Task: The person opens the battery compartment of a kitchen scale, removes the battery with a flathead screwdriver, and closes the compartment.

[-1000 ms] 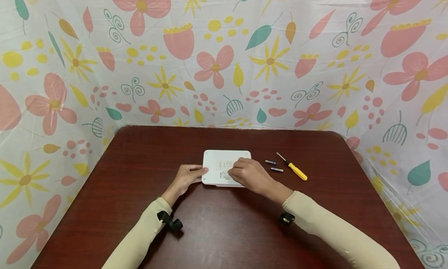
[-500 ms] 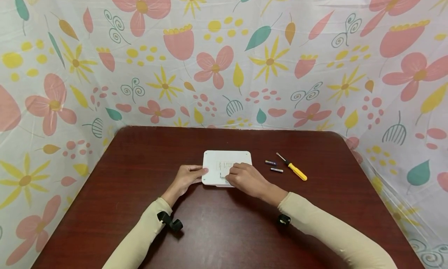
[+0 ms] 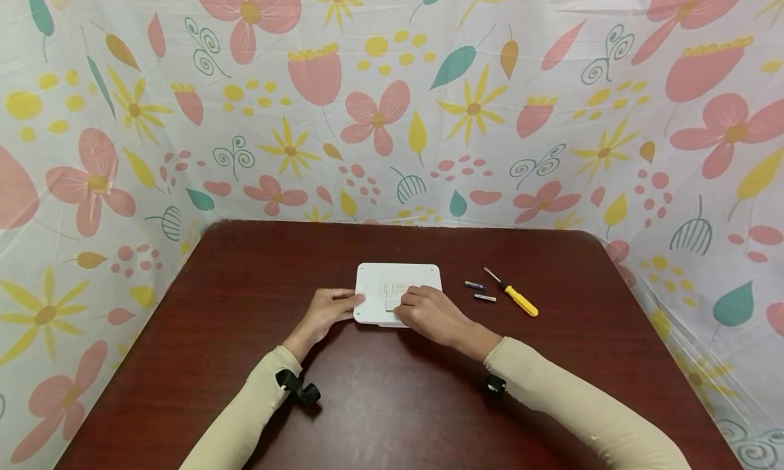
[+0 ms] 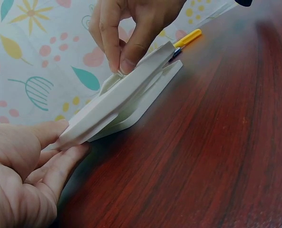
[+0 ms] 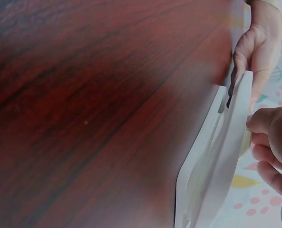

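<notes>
A flat white device [image 3: 373, 277] with rounded corners and a printed label lies on the table, its label side up. My left hand [image 3: 327, 308] grips its left edge, thumb on top and fingers beneath. Over the label side, my right hand [image 3: 435, 313] pinches a small white battery cover [image 3: 390, 306] at the compartment, which the cover and fingers mostly hide. Seen edge-on in the left wrist view, the device body [image 4: 114, 107] sits above a thinner white panel [image 4: 145, 107], with a gap between them. The right wrist view shows the right fingertips right at the device's face.
Two small batteries, one farther back [image 3: 474, 285] and one nearer [image 3: 484, 297], lie right of the device. Beside them is a screwdriver [image 3: 519, 299] with a yellow handle. The dark red-brown table [image 3: 392, 402] ends at a flowered curtain [image 3: 392, 150].
My right hand has moved slightly left and down over the device. The battery cover now lies flatter across the compartment, which showed earlier. The left hand keeps its hold.
</notes>
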{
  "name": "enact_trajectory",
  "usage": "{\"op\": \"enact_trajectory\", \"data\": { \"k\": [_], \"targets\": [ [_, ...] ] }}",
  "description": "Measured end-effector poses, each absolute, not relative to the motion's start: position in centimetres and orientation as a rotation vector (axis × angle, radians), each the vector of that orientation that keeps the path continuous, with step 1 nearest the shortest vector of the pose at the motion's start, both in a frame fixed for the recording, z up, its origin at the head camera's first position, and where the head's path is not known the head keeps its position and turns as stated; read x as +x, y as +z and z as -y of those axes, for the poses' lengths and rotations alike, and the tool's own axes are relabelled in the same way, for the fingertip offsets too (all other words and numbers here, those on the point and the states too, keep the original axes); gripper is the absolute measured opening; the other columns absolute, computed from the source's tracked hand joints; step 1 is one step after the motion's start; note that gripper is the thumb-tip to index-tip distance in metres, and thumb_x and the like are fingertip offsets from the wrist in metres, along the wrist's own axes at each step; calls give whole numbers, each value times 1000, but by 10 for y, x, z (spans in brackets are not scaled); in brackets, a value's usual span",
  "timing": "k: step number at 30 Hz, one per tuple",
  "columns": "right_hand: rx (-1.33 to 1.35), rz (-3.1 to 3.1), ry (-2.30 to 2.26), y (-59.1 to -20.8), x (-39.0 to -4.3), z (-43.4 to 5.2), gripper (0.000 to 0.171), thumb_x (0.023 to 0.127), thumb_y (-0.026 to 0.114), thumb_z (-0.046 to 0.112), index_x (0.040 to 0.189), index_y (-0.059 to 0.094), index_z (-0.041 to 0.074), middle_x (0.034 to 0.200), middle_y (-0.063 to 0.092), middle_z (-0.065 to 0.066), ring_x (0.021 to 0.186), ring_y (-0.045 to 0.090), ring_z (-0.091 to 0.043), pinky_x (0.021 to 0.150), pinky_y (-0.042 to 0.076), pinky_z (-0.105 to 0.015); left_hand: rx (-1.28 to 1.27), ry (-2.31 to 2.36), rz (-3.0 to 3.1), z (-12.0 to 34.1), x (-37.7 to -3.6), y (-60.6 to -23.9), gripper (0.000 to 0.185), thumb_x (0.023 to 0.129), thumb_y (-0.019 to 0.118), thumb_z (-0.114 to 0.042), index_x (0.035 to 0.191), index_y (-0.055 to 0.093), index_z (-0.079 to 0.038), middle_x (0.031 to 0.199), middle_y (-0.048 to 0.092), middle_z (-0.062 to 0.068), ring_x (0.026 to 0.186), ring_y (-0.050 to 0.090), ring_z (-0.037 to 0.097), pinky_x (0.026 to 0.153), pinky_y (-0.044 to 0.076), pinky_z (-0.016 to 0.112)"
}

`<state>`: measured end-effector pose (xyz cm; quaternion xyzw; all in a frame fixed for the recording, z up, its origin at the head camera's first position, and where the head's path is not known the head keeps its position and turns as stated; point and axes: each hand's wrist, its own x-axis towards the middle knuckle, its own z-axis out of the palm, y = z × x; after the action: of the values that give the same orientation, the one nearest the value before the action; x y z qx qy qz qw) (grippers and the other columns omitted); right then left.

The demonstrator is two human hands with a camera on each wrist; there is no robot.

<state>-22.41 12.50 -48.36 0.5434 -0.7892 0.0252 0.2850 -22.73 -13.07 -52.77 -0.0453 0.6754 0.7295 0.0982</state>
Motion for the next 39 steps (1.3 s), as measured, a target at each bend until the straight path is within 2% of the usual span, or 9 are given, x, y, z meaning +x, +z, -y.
{"op": "enact_trajectory", "data": {
  "k": [16,25,33,39],
  "targets": [
    [1450,2119,72,-486,-225,-125,13,81,77,4,80,71,16,76,67,4,76,61,-17,61,52,-29,-135,2145,-2010,131,-229,-529,34,92,76,-3,119,67,16,114,71,28,88,73,21,80,64,34],
    [1453,2174,117,-484,-227,-125,21,79,77,-3,80,73,18,79,68,4,79,63,-17,71,57,-29,-145,2145,-2010,130,-227,-527,33,92,76,-3,118,69,15,113,71,27,87,73,20,80,65,35],
    [1481,2204,102,-485,-226,-125,23,79,72,-5,73,64,16,78,67,3,79,63,-18,73,56,-29,-144,2146,-2006,131,-227,-527,33,91,76,-3,118,69,15,113,71,27,88,73,20,80,64,34],
    [1479,2271,150,-483,-223,-124,16,82,66,1,77,71,15,77,67,3,77,61,-16,72,55,-29,-143,2140,-2013,130,-228,-527,33,91,76,-3,118,68,15,113,71,27,88,73,20,80,64,34]
  ]
}}
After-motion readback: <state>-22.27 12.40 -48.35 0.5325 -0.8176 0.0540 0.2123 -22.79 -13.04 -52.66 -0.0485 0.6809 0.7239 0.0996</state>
